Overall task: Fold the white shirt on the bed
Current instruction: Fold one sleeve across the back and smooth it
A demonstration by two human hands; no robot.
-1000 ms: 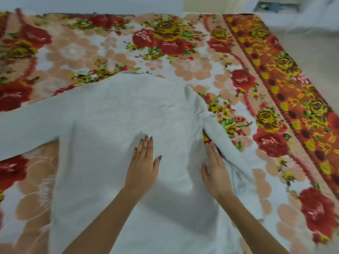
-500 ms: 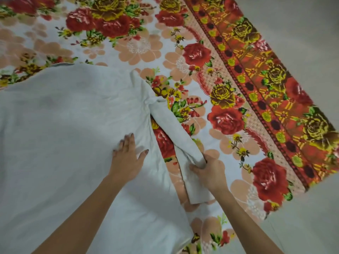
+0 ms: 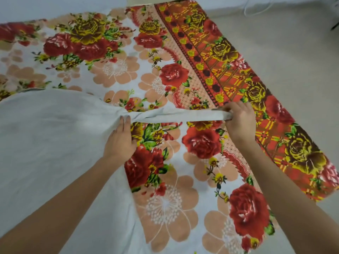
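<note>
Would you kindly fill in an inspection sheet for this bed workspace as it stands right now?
Surface: a floral bedspread covers the bed, with an orange-red border along its right edge.
Job's things: the white shirt lies spread on the left, and its sleeve is stretched out to the right over the bedspread.
Clutter: nothing seen.
Grippers: the left hand lies flat on the shirt at the sleeve's base; the right hand grips the sleeve's end.
Cables: a thin pale loop, probably a cable, lies on the floor at the top right.
Surroundings: pale floor to the right of the bed.
</note>
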